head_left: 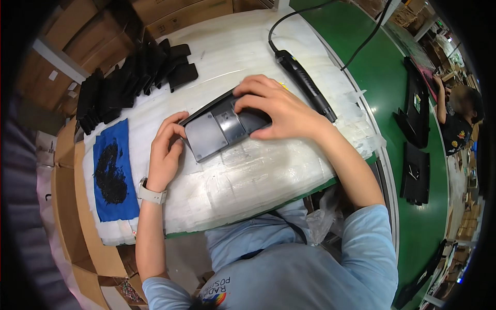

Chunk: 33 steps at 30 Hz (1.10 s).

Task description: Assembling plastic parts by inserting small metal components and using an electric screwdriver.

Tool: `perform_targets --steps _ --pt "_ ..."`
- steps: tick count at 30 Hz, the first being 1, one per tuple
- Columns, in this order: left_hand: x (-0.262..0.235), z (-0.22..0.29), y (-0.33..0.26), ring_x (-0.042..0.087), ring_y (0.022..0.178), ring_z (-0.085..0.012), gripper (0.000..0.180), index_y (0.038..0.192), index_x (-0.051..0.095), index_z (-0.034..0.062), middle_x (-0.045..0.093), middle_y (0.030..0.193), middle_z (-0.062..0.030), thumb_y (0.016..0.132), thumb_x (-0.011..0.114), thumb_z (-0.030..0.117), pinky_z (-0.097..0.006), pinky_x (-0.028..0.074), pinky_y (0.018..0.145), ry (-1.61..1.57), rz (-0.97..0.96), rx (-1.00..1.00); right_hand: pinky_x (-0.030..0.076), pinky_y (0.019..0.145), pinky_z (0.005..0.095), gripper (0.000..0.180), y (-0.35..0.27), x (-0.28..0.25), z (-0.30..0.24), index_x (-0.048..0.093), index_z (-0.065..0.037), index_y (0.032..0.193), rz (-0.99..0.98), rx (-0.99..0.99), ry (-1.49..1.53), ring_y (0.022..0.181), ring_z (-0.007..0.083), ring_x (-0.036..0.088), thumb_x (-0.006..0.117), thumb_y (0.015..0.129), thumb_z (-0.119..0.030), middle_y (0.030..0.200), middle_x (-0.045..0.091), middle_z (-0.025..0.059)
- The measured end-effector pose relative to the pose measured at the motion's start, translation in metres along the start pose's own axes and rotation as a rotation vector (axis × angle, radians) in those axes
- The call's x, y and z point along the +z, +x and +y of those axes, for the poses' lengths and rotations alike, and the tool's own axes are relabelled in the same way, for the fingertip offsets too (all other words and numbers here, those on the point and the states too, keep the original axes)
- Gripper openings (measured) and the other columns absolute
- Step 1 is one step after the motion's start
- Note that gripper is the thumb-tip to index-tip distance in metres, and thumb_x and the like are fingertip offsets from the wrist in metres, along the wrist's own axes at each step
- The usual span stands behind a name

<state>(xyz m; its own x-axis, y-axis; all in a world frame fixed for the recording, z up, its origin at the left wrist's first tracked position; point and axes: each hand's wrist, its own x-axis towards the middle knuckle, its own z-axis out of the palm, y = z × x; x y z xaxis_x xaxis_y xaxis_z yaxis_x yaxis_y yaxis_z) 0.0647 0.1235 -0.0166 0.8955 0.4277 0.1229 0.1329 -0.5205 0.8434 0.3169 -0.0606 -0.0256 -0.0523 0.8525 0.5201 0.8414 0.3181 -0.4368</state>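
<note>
A black rectangular plastic part (205, 137) with smooth grey panels is tilted between my hands over the white-covered table. My left hand (166, 147) has its fingers curled round the part's left end. My right hand (281, 109) grips the other end, fingers over the far edge and thumb at the near edge; it hides that end. Beyond my right hand lies a black corded electric screwdriver (306, 82). A blue cloth (111, 209) to the left of my left hand bears a pile of small black pieces (110, 175), perhaps screws.
Several black plastic parts (121, 85) stand in a row at the table's far left. Cardboard boxes (181, 15) border the back, and an open carton (75, 206) the left. On the right, a green conveyor (385, 124) carries black parts (415, 173); another person (454, 119) sits beyond it.
</note>
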Motion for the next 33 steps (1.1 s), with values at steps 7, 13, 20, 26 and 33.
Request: perform_targets --steps 7,13,20,26,33 --pt "0.009 0.009 -0.004 0.042 0.14 -0.0316 0.05 0.133 0.052 0.0036 0.049 0.145 -0.0174 0.088 0.066 0.021 -0.04 0.028 0.118 -0.017 0.109 0.066 0.04 0.105 0.0454 0.053 0.016 0.015 0.009 0.061 -0.013 0.111 -0.08 -0.041 0.09 0.128 0.0329 0.048 0.083 0.063 -0.019 0.129 0.055 0.0109" --pt "0.017 0.026 -0.016 0.045 0.13 -0.0424 0.067 0.122 0.058 0.0057 0.048 0.136 -0.0177 0.066 0.084 0.034 -0.061 0.031 0.108 0.684 -0.02 0.259 0.045 0.098 0.0413 0.047 0.009 0.003 -0.017 0.063 -0.009 0.103 -0.194 0.042 0.161 0.115 0.0329 0.057 0.085 0.063 -0.019 0.124 0.059 0.0114" --pt "0.019 0.035 -0.017 0.05 0.122 -0.0396 0.064 0.118 0.059 0.0057 0.05 0.128 -0.0182 0.066 0.084 0.032 -0.064 0.029 0.107 0.623 -0.008 0.239 0.05 0.094 0.0402 0.052 0.102 0.033 0.033 0.065 -0.005 0.117 -0.033 0.195 0.034 0.108 0.0327 0.062 0.081 0.073 -0.026 0.118 0.064 0.0148" --pt "0.017 0.03 -0.019 0.049 0.122 -0.0408 0.065 0.119 0.06 0.0049 0.05 0.132 -0.0187 0.067 0.086 0.034 -0.059 0.03 0.111 0.574 -0.023 0.257 0.051 0.095 0.0418 0.085 0.16 0.093 0.057 0.046 -0.007 0.142 0.151 0.039 -0.145 0.113 0.0364 0.06 0.081 0.072 -0.038 0.119 0.061 0.019" --pt "0.016 0.028 -0.024 0.049 0.122 -0.0407 0.066 0.123 0.059 0.0046 0.048 0.133 -0.019 0.07 0.085 0.034 -0.057 0.032 0.111 0.58 -0.019 0.28 0.055 0.072 0.039 0.06 0.136 0.078 0.025 0.055 -0.004 0.121 -0.114 -0.053 -0.407 0.093 0.0291 0.065 0.076 0.068 -0.023 0.097 0.063 0.0116"
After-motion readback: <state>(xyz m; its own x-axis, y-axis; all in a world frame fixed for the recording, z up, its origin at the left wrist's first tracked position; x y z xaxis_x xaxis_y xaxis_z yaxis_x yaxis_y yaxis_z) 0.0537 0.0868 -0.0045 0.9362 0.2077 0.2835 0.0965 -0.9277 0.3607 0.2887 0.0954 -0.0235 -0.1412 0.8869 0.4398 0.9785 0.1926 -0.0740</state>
